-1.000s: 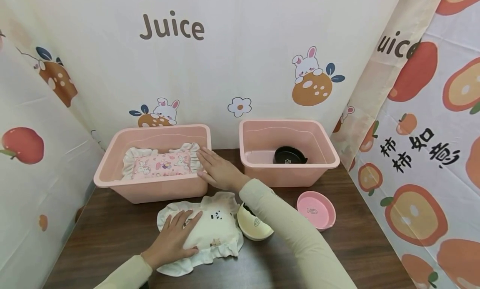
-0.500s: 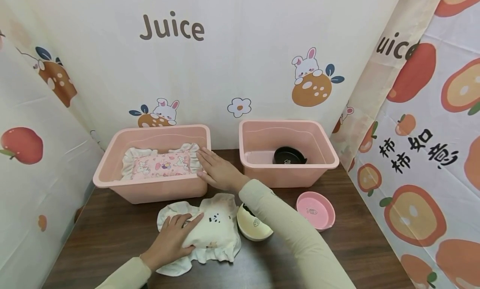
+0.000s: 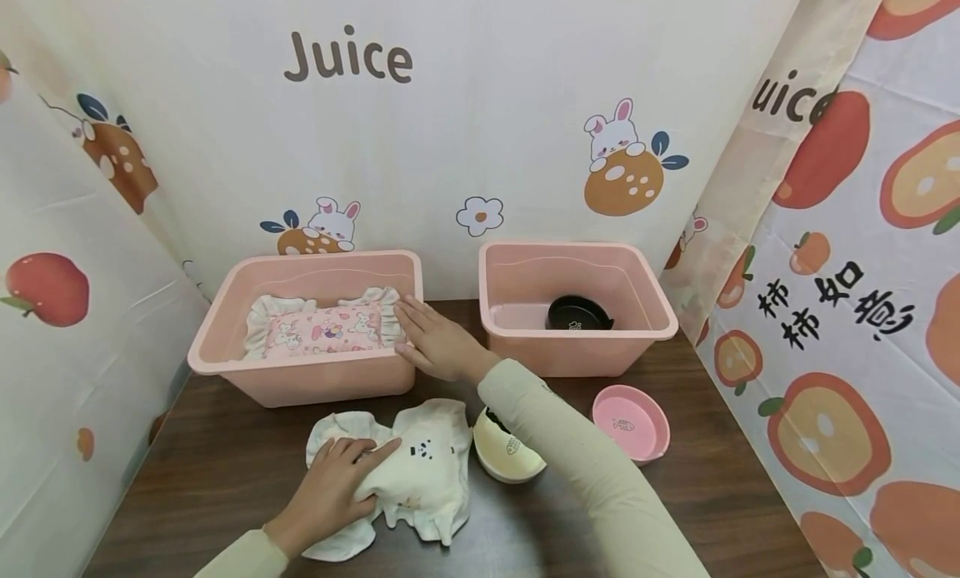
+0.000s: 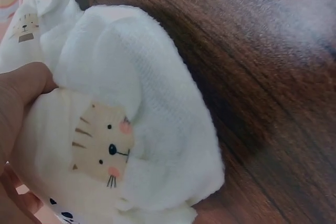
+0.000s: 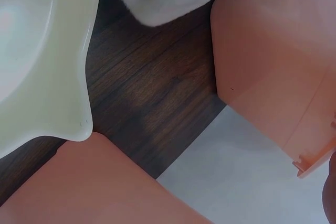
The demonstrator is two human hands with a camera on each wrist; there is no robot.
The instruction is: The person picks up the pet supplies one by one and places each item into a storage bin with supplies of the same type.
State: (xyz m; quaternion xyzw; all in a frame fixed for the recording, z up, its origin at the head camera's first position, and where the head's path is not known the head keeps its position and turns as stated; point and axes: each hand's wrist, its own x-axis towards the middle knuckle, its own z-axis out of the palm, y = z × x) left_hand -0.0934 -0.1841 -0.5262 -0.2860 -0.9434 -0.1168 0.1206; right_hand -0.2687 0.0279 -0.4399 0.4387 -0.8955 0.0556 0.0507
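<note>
A white ruffled pillow (image 3: pixel 431 474) printed with small animal faces lies bunched on the table in front of the left bin. My left hand (image 3: pixel 326 495) grips its left part between thumb and fingers. Up close in the left wrist view, the pillow (image 4: pixel 157 129) shows a striped cat face, with its cloth folded up. My right hand (image 3: pixel 442 345) rests with straight fingers on the right rim of the left pink bin (image 3: pixel 315 385). Inside that bin lies a pink pillow (image 3: pixel 326 328) with white frills.
A second pink bin (image 3: pixel 558 353) stands at the right, with a black bowl (image 3: pixel 579 313) inside. A cream bowl (image 3: pixel 502 457) sits partly under my right forearm. Farther right on the table is a pink bowl (image 3: pixel 633 426). Printed cloth hangs behind and at both sides.
My left hand has gathered the white pillow, which bunches up and shifts slightly left and toward me. The right hand stays on the bin's rim.
</note>
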